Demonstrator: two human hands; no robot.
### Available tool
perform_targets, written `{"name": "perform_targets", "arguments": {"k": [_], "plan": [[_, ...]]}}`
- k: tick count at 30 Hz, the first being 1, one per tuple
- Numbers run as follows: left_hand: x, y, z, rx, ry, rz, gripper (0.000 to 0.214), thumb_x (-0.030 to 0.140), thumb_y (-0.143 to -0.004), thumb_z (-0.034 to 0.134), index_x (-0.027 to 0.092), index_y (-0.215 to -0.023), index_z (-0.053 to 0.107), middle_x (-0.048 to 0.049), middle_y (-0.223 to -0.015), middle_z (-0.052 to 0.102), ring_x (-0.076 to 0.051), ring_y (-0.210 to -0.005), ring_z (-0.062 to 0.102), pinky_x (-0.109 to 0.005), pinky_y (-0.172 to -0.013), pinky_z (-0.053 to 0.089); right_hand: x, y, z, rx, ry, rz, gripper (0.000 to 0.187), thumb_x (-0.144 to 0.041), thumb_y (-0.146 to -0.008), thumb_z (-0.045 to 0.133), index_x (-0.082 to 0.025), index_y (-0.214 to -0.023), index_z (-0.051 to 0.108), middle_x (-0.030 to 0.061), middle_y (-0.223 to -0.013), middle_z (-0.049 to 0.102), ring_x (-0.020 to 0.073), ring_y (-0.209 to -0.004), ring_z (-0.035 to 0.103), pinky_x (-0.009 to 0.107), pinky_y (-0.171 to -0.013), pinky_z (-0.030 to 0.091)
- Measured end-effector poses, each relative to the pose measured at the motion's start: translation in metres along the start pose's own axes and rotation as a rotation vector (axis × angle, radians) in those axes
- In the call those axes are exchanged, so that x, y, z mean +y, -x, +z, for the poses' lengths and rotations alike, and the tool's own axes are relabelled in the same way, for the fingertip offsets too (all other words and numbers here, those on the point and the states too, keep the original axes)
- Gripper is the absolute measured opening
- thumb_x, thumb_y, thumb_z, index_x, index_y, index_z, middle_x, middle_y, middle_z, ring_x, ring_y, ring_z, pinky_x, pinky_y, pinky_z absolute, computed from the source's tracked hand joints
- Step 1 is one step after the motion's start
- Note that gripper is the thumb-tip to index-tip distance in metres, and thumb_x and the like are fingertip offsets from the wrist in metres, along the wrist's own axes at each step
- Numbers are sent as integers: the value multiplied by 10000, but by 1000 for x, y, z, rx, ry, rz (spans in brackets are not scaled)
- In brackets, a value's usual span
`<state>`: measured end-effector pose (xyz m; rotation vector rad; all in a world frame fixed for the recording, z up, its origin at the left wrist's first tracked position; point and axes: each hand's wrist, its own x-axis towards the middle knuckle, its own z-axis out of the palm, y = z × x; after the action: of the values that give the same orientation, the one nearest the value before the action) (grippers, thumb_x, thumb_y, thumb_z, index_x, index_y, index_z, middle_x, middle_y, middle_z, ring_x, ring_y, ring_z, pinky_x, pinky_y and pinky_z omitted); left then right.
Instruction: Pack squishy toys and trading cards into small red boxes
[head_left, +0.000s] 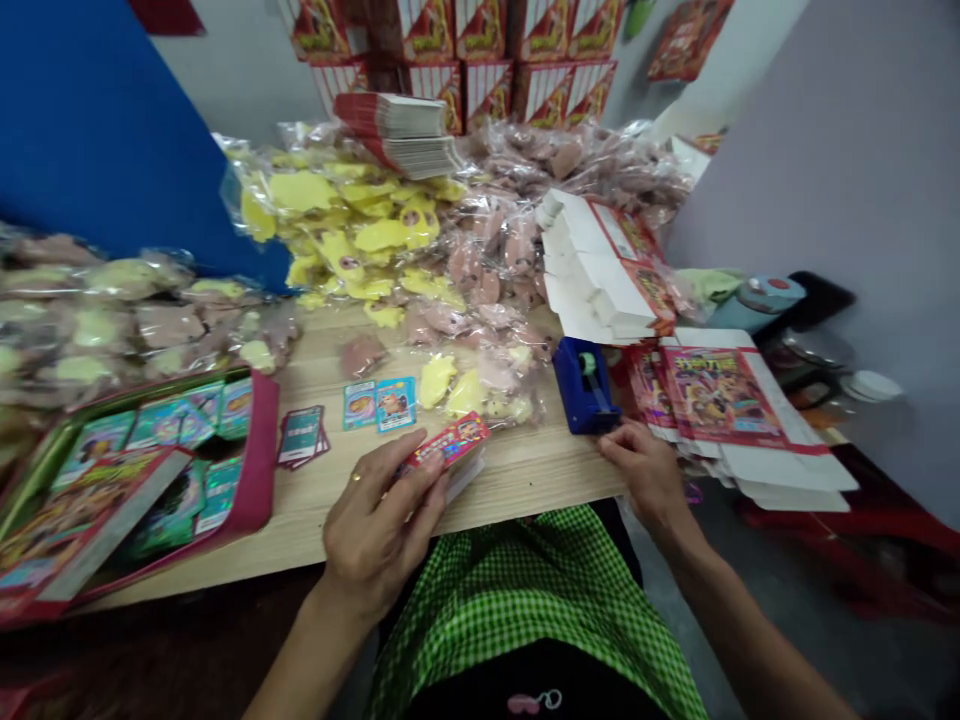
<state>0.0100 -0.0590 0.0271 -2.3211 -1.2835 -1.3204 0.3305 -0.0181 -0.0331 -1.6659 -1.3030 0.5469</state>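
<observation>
Blue panel (97, 130), perhaps a white lid (874, 386)

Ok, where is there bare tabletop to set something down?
One free patch of table lies between the small red box in the left hand and the tape dispenser; another lies between the pink tray and the left hand, in front of the cards. Crowded: the back, with bagged toys, and the right, with cartons.

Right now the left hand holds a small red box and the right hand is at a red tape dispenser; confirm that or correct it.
The colour of the dispenser is wrong: the head view shows the right hand at a blue tape dispenser, while the left hand holds a small red box.
</observation>
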Motion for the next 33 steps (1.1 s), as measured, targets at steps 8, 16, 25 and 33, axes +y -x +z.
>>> {"name": "perform_targets", "arguments": {"k": [8, 16, 25, 33], "plan": [[1, -4, -6, -1, 39, 55, 257, 16, -864, 722, 117, -1099, 693, -146, -1115, 766, -195, -1021, 753, -283, -887, 619, -101, 42, -2, -250, -145, -334, 134, -254, -967, 611, -230, -976, 742, -17, -728, 697, 148, -632, 653, 259, -596, 499], [6, 3, -2, 69, 52, -107, 362, 71, -874, 713, 196, -1193, 598, -86, -1107, 789, -196, -970, 779, -282, -801, 640, -151, 56, 53, -778, -712, 7, 742, -273, -934, 630, -200, -1616, 348, -32, -673, 695, 145, -587, 623, 288, -597, 556], [4, 3, -2, 17, 63, -52, 340, 70, -891, 696, 181, -1196, 594, -105, -1097, 760, -195, -999, 749, -302, -840, 619, -159, 60, 72, -732, -644, 100, 753, -313, -878, 638, -95, -1559, 401, -39, -598, 664, 144, -522, 611, 272, -542, 530], [3, -18, -18, -179, 359, -221, 261, 93, -937, 615, 203, -1168, 666, -85, -1108, 722, -177, -1032, 703, -302, -861, 596, -151, 68, 76, -698, -714, 62, 813, -271, -901, 592, -147, -1609, 211, -52, -654, 621, 162, -609, 611, 293, -583, 487]]}}
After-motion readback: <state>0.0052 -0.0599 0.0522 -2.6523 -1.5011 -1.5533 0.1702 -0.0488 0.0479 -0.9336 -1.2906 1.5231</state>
